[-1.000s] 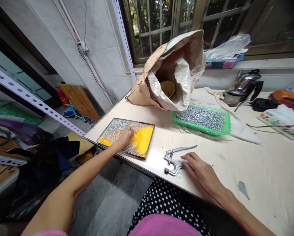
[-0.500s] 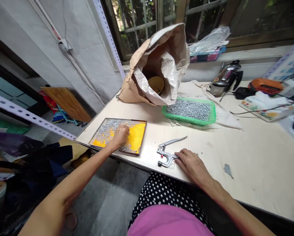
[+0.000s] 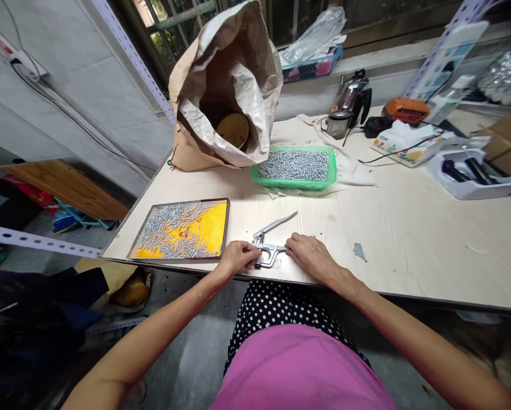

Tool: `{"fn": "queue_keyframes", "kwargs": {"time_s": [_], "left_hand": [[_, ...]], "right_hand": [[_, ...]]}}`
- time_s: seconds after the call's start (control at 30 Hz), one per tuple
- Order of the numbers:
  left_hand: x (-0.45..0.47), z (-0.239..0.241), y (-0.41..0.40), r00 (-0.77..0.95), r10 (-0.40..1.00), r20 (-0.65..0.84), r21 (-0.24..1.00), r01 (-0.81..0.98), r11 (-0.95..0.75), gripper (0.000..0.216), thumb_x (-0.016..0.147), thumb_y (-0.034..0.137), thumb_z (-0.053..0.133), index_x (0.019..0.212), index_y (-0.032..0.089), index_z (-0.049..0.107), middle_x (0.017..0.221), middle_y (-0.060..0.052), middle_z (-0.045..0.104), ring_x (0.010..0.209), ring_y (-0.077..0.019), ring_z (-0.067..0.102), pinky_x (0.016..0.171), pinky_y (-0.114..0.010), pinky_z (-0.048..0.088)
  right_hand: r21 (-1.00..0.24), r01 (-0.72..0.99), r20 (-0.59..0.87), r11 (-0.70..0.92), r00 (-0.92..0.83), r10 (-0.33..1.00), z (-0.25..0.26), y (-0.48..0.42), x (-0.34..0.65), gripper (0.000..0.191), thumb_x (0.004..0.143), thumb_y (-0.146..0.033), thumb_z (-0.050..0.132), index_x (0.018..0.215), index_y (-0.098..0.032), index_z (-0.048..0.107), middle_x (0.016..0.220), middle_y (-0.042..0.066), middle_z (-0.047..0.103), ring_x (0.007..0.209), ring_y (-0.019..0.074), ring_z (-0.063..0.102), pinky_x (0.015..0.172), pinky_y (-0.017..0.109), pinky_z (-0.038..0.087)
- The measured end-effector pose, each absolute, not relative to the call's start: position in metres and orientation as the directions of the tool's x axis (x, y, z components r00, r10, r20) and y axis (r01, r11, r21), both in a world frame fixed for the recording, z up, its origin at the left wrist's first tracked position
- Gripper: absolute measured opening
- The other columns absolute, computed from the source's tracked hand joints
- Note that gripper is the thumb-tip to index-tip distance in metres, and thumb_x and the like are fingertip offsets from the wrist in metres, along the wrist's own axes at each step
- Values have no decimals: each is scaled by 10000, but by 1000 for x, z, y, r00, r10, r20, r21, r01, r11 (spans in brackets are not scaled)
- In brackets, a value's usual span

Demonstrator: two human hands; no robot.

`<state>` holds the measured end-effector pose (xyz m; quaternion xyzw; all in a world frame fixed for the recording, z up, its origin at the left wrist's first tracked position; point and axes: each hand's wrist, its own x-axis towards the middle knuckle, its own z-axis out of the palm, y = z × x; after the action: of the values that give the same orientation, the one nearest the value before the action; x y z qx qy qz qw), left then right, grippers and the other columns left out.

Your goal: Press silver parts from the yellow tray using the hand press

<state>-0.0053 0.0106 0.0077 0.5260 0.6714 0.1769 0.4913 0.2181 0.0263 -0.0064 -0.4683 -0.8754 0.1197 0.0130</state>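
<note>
Metal snap pliers [image 3: 269, 242] lie near the front edge of the pale wooden table [image 3: 409, 239], with one handle angled up and right. My left hand [image 3: 237, 258] rests at the tool's head, fingers curled in a pinch; what it pinches is too small to see. My right hand [image 3: 310, 257] lies on the lower handle, fingers bent over it. To the left sits a brown-framed yellow tray [image 3: 215, 228] holding several small silver metal pieces.
A green basket [image 3: 293, 184] full of similar metal pieces stands behind the pliers. An open brown paper sack [image 3: 225, 85] stands at the back left. A kettle [image 3: 349, 102], an orange device [image 3: 404, 108], cables and a white tray [image 3: 477, 188] are at the right.
My left hand left the yellow tray and moved right to the head of the pliers. My right hand stayed on the handle. The view swung to the right.
</note>
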Motion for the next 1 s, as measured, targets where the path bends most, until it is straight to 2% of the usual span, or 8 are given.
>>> {"fn": "queue_keyframes", "kwargs": {"time_s": [0.17, 0.3, 0.53, 0.6, 0.7, 0.8, 0.9, 1.0], "left_hand": [[-1, 5, 6, -34, 868, -495, 708, 563, 426, 268, 772, 334, 641, 599, 129, 632, 451, 43, 507, 420, -67, 416, 445, -187, 304], [1, 2, 6, -82, 826, -557, 679, 528, 511, 216, 756, 303, 652, 626, 131, 635, 447, 51, 496, 413, -68, 404, 442, -192, 305], [-4, -4, 17, 3, 764, -645, 636, 557, 535, 313, 745, 310, 673, 515, 155, 525, 403, 60, 437, 370, -57, 340, 408, -206, 231], [-5, -4, 19, 12, 750, -662, 631, 548, 549, 318, 739, 308, 683, 514, 157, 518, 405, 61, 438, 370, -55, 338, 411, -206, 246], [-4, -3, 19, 7, 746, -666, 633, 534, 560, 314, 750, 305, 678, 523, 157, 520, 400, 65, 432, 361, -53, 325, 406, -206, 246], [-3, -2, 18, -6, 748, -663, 632, 531, 565, 302, 758, 286, 669, 527, 153, 527, 397, 64, 432, 365, -54, 335, 405, -201, 268], [-1, -1, 18, -21, 747, -664, 627, 528, 572, 279, 758, 268, 664, 537, 149, 541, 401, 61, 444, 377, -60, 355, 414, -199, 307], [0, -1, 18, -31, 744, -668, 623, 525, 580, 289, 762, 269, 665, 535, 153, 530, 398, 64, 437, 379, -60, 347, 416, -200, 306]], "right_hand": [[-212, 815, -46, 540, -560, 827, -11, 26, 220, 173, 969, -221, 467, 938, -182, 633, 986, 70, 647, 887, 189, 596, 717, 299, 364], [-214, 811, -38, 544, -563, 825, -12, 26, 221, 169, 968, -224, 474, 939, -176, 633, 982, 68, 644, 882, 191, 594, 709, 300, 362], [-248, 805, -53, 539, -567, 822, -9, 25, 222, 180, 966, -237, 472, 973, -171, 640, 997, 83, 635, 882, 199, 594, 731, 318, 398], [-273, 779, -25, 564, -592, 805, -6, 28, 227, 188, 948, -291, 519, 1040, -174, 634, 1095, 103, 625, 945, 216, 585, 778, 331, 416], [-259, 761, 41, 595, -606, 794, -2, 45, 237, 582, 820, -448, 687, 1306, -176, 519, 1427, 170, 456, 1204, 319, 482, 926, 426, 411], [-204, 765, -33, 610, -629, 777, -2, 72, 242, 949, 689, -567, 758, 1451, -157, 369, 1567, 206, 256, 1404, 411, 239, 1062, 565, 290], [-207, 733, -179, 648, -679, 712, -1, 94, 240, 1027, 662, -645, 722, 1469, -132, 348, 1521, 220, 336, 1422, 422, 193, 1092, 614, 215], [-203, 725, -225, 658, -689, 689, 3, 101, 234, 1018, 657, -639, 713, 1453, -107, 367, 1402, 225, 461, 1306, 408, 372, 1053, 608, 267]]}}
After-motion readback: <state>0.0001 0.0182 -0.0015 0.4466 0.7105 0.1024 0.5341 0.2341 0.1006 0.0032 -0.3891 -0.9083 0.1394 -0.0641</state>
